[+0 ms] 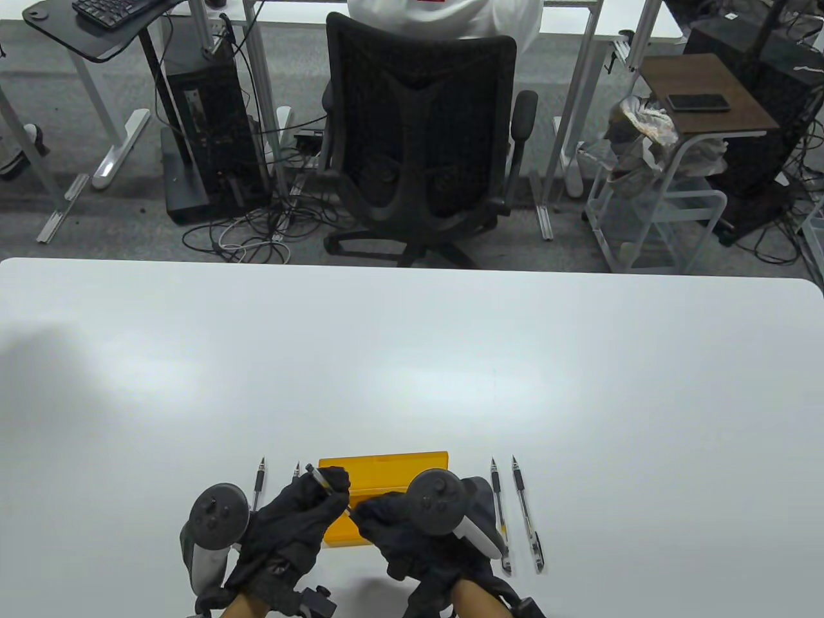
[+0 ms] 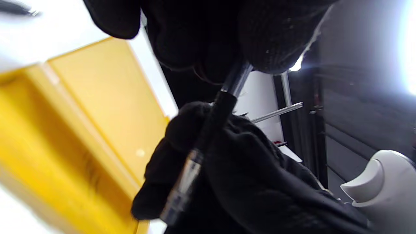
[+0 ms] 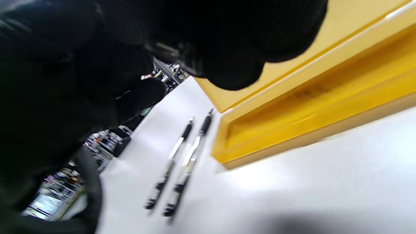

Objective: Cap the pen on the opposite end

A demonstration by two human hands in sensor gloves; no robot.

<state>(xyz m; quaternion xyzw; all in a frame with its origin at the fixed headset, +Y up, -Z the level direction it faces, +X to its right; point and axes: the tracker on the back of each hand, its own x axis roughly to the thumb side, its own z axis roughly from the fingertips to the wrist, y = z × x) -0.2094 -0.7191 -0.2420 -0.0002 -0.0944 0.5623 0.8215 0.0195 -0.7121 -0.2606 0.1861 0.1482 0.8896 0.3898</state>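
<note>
At the near edge of the white table (image 1: 412,360), both gloved hands meet over the yellow tray (image 1: 386,465). The left hand (image 1: 293,521) grips a pen (image 1: 327,487) in its fingertips; the pen slants up and away to the left, its far end poking out past the fingers, its near end running toward the right hand (image 1: 402,537). The right hand's fingers curl closed at that near end and touch the pen there. Whether they pinch a cap or the barrel itself cannot be told: the gloves hide it.

Left wrist view: the pen (image 2: 208,130) passes from the upper fingers down across the other glove, black grip section uppermost, clear barrel below, blurred. The tray (image 2: 97,107) sits just behind it.

Held pen is above the table, over the tray's near left part, not resting on anything visible.

Surroundings:
- Two pens (image 1: 277,483) lie on the table left of the tray, partly hidden by the left hand.
- Two more pens (image 1: 518,515) lie side by side right of the tray, parallel, just beside the right hand's tracker (image 1: 438,501). Right wrist view shows this pair (image 3: 178,162) near the tray's end (image 3: 224,143), not touching it.
- Beyond the tray the tabletop stretches wide to the far edge; left and right of the pen rows it is likewise plain white surface.
- Hands sit close to the near edge.
</note>
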